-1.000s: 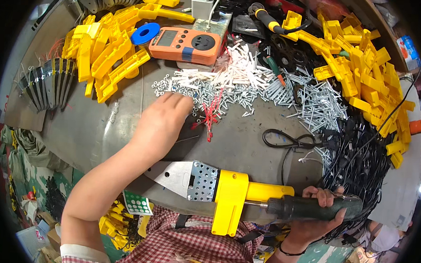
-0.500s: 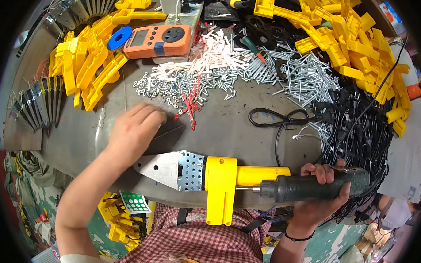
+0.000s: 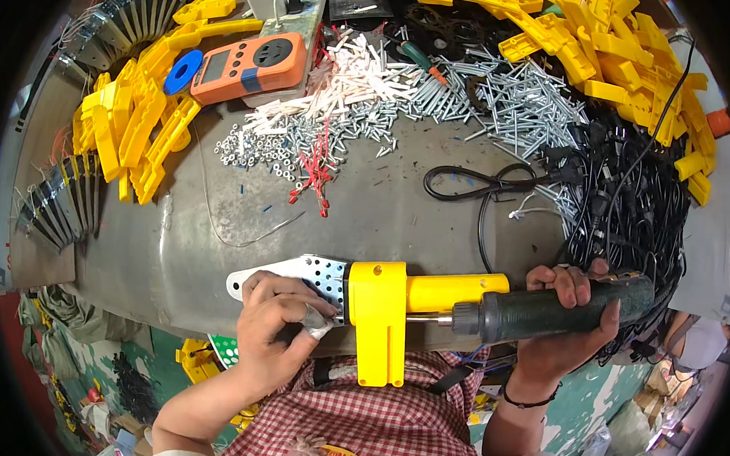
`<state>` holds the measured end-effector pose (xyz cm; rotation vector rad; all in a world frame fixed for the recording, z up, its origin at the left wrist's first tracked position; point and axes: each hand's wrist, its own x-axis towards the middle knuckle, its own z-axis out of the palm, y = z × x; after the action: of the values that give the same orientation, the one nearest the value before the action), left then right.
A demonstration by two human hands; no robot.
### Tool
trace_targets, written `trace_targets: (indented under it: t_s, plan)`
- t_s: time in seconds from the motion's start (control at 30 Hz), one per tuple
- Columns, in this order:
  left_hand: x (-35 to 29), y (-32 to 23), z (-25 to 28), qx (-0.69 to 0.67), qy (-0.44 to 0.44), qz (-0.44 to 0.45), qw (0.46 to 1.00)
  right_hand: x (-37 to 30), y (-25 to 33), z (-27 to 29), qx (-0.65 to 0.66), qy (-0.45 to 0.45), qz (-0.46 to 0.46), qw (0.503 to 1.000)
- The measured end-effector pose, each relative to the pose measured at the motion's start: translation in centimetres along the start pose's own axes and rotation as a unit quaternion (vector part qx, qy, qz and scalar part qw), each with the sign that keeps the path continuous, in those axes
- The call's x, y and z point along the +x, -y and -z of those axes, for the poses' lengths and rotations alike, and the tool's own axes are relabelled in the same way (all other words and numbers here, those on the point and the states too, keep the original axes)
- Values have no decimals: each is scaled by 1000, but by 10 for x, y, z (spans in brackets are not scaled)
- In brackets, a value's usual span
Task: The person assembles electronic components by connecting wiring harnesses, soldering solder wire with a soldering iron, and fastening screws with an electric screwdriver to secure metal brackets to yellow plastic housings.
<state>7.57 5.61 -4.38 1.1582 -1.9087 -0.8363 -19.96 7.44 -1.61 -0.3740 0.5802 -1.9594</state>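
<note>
A yellow plastic-handled tool [image 3: 377, 326] lies across the bench's near edge, with a perforated metal sleeve [image 3: 328, 277] and a flat silvery plate [image 3: 249, 276] at its left end. My left hand [image 3: 275, 326] is over the plate and sleeve, its fingers pinched together; a greyish wrap covers the thumb tip. Whatever those fingers hold is hidden. In my right hand [image 3: 577, 311] is a dark green electric screwdriver [image 3: 516, 316], fingers wrapped round its body. Its shaft [image 3: 428, 318] points left and meets the yellow housing below the round handle.
Beyond the tool lie nuts [image 3: 258, 150], screws [image 3: 533, 109], white sleeves [image 3: 364, 69] and red-tipped leads [image 3: 314, 173]. An orange meter [image 3: 250, 66] stands behind. Yellow housings [image 3: 133, 128] pile up on both sides. Black power cords [image 3: 626, 207] heap at the right.
My left hand has come from the small parts on the bench, nearer and rightward, onto the metal sleeve. My right hand keeps the screwdriver at the housing. The view has shifted slightly.
</note>
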Motion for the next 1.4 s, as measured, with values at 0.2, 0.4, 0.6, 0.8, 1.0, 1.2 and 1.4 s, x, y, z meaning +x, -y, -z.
trace_targets:
  t_s: [0.2,0.4,0.6,0.8,1.0,1.2,1.4]
  plan:
    - [1,0,-4,8,-11,-14,1000,0,-3,0,42,14,7,999]
    - [1,5,-5,6,-13,-45,999,-3,-7,-4,29,-7,38,999]
    - [4,-2,-7,63,-35,-19,997,-8,-8,-2,-17,-16,35,999]
    - [-3,-1,-5,83,-11,-38,996,-10,-8,-1,-33,-8,34,999]
    - [0,1,-10,87,-17,-47,995,-8,-9,-2,-26,-19,51,998]
    - [10,-4,-12,99,-12,-60,993,1,2,-1,-34,-37,-19,999]
    - [41,-37,-6,-93,142,-51,984,25,29,-14,85,196,-70,974]
